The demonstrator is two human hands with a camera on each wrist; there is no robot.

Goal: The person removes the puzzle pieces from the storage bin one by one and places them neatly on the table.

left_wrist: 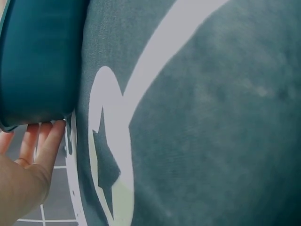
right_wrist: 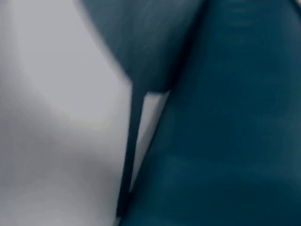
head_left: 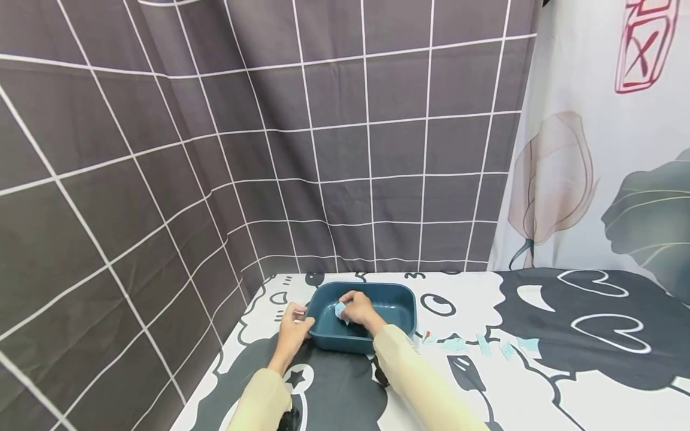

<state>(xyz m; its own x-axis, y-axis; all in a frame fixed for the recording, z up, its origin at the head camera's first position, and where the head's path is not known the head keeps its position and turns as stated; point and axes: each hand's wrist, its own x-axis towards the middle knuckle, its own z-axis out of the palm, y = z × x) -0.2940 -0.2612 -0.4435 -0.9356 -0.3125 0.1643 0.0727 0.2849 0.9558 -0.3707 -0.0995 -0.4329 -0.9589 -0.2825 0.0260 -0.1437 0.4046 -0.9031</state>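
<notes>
A dark teal plastic basin [head_left: 362, 343] stands on the patterned cloth. Inside it, my right hand [head_left: 358, 310] reaches down and pinches a small light blue crumpled piece [head_left: 340, 309] that looks like paper or thin film. My left hand [head_left: 293, 333] rests against the basin's left end, and in the left wrist view its straight fingers [left_wrist: 49, 146] touch the outer wall of the basin [left_wrist: 42, 61]. The right wrist view is blurred and shows the basin's side [right_wrist: 221, 141], with the right hand out of sight.
To the right of the basin, several light blue-green scraps [head_left: 454, 344] lie in a row on the cloth [head_left: 431, 383], one with a red spot [head_left: 427, 336] beside the basin. A dark gridded curtain [head_left: 399, 149] hangs close behind and at the left.
</notes>
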